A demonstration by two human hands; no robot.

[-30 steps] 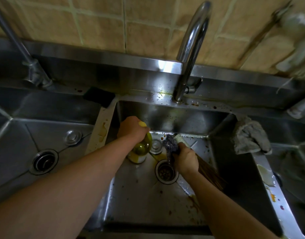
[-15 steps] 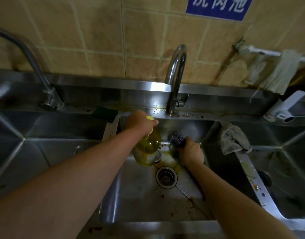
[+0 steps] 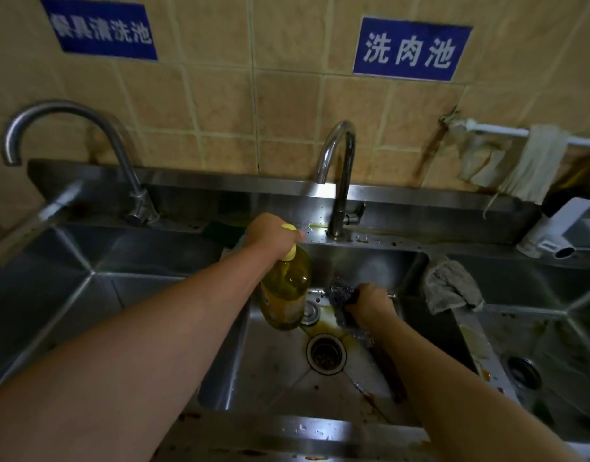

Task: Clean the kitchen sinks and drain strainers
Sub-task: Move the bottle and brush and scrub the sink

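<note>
Here, a long steel unit holds three basins side by side; the middle sink (image 3: 273, 371) is the one both arms reach into, with a left sink (image 3: 97, 295) and a right sink (image 3: 560, 335) flanking it; tan tiles rise behind, carrying two blue signs, one (image 3: 102, 31) above the left basin and one (image 3: 410, 50) above the middle; a curved tap (image 3: 340, 175) stands at the middle basin's back edge and a second tap (image 3: 87, 145) at the left basin's; a grey rag (image 3: 450, 285) lies draped over the divider between middle and right basins; the left hand (image 3: 270, 236) is wrapped round the neck of a yellow detergent bottle (image 3: 285, 291), which hangs roughly upright over the basin's back part; the right hand (image 3: 372, 303) is clenched on a dark scouring pad (image 3: 342, 296) low against the back of the basin floor, just beside the bottle; the drain strainer (image 3: 325, 353) sits in the floor in front of both, with brown scraps in it and yellowish liquid around its far rim; a small round metal fitting (image 3: 310, 311) shows by the bottle's base.
</note>
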